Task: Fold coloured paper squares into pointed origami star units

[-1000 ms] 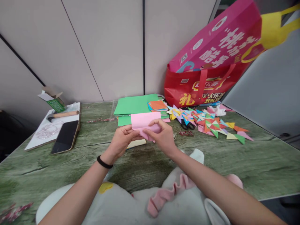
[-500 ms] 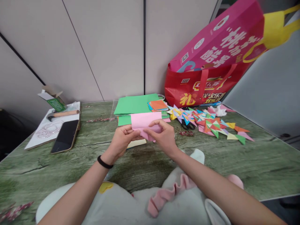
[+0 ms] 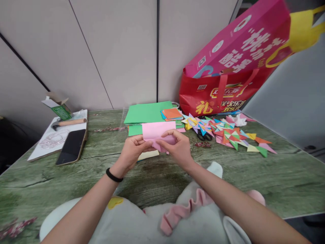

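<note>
Green wood-grain tabletop [image 3: 50, 189] stretched right across, with a red bag [image 3: 194, 96] at the back right, colourful folded paper shapes [image 3: 232, 135] in front of it and a green paper stack [image 3: 147, 112] mid-table. Left hand [image 3: 133, 149] and right hand [image 3: 180, 145] were both pinching a pink sheet [image 3: 158, 128] — right in front of that stack. Black scissor handles [image 3: 208, 136] sat beside the shapes.

The 2 bare forearms [image 3: 87, 205] slant inward; the bare left hand [image 3: 130, 152] and bare right hand [image 3: 181, 149] are gripping near each other, fingers [image 3: 174, 133] bent, 2 thumbs [image 3: 167, 146] pointing inward.
</note>
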### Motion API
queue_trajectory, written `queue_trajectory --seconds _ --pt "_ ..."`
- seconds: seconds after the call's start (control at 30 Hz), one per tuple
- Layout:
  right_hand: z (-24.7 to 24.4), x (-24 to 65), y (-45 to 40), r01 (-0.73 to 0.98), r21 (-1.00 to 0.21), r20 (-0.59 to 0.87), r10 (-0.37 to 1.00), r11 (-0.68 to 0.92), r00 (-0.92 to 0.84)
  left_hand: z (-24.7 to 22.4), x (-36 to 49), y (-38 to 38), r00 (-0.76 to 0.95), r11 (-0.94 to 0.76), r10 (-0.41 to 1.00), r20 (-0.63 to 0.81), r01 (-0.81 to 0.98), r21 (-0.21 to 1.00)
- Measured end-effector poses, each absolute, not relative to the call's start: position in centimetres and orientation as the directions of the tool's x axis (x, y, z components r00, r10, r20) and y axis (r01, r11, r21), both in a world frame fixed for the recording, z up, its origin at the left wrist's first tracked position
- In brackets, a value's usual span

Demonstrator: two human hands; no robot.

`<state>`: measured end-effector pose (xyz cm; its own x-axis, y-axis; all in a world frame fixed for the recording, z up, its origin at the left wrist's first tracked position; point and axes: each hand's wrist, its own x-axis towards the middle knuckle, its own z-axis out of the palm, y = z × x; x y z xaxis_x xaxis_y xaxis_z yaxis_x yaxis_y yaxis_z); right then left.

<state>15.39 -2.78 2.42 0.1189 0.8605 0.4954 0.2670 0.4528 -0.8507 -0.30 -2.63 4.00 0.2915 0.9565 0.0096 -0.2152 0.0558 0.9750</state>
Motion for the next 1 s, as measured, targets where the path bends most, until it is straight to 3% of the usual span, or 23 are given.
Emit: queue_trajectory --seconds 1.0 --pt "2.64 15.85 -2.75 0.298 -0.831 0.51 0.857 0.47 0.069 3.91 -1.05 -2.18 0.366 0.077 0.931 0.006 -0.211 0.975"
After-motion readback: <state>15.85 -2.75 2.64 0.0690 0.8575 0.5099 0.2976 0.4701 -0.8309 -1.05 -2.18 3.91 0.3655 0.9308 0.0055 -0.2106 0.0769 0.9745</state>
